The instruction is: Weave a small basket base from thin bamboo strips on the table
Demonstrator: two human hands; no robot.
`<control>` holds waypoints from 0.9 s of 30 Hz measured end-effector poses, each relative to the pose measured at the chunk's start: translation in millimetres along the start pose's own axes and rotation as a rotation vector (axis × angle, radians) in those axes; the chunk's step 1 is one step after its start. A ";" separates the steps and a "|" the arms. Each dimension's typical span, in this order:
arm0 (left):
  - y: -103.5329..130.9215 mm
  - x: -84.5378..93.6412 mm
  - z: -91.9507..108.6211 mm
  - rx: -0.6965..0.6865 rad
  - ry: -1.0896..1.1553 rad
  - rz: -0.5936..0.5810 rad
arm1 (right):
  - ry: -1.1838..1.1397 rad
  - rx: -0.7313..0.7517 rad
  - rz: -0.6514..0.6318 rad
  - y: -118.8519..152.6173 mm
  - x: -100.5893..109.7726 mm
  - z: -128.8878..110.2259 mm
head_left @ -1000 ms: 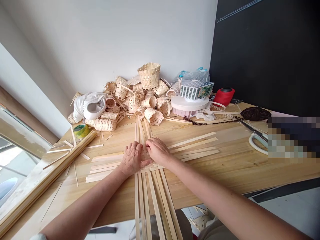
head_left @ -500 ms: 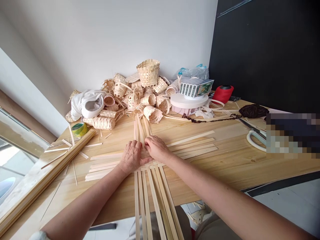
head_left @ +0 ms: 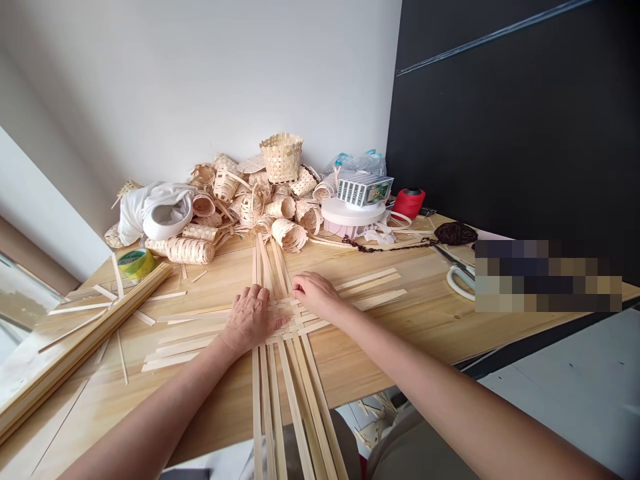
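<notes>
A flat weave of pale bamboo strips [head_left: 286,331] lies on the wooden table, its loose ends reaching out on all four sides. My left hand [head_left: 249,316] rests on the left part of this weave, pressing down, with the thumb stretched toward the centre. At the weave's upper right, my right hand [head_left: 316,295] is closed in a pinch at a strip; the fingertips are partly hidden. Between the two hands the crossed strips show. Long strip ends [head_left: 295,407] hang over the table's near edge toward my lap.
Behind stands a heap of small woven baskets [head_left: 281,159]. A white cloth item [head_left: 155,210], green-yellow tape [head_left: 137,264] and a long bamboo bundle [head_left: 95,333] lie left. Right are a white round stand [head_left: 353,212], red thread spool [head_left: 409,202], dark yarn [head_left: 455,233] and scissors [head_left: 461,280].
My view has turned to the right, so everything sits further left. My hands have drawn apart, baring more of the weave between them.
</notes>
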State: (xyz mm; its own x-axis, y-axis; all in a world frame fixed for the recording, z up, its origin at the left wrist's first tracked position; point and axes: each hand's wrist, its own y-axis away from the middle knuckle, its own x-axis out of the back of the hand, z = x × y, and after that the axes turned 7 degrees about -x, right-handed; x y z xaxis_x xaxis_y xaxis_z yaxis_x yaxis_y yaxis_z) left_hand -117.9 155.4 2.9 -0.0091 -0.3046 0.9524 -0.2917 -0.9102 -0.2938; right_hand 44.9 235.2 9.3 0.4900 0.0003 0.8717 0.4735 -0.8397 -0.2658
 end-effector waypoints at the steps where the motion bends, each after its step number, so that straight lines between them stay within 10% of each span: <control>1: 0.2 0.8 1.1 0.007 -0.012 -0.002 | -0.005 0.001 0.019 1.2 -1.8 0.1; 27: -0.2 -3.4 -0.4 -0.010 0.032 0.046 | -0.143 0.062 0.053 3.5 -9.1 5.1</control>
State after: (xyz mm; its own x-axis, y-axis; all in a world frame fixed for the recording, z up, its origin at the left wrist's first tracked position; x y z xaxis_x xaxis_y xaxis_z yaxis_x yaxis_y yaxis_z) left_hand -118.2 156.7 -0.3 -0.0530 -0.3373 0.9399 -0.2994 -0.8926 -0.3372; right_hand 45.9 235.0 -1.7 0.6125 0.0379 0.7896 0.4864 -0.8054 -0.3387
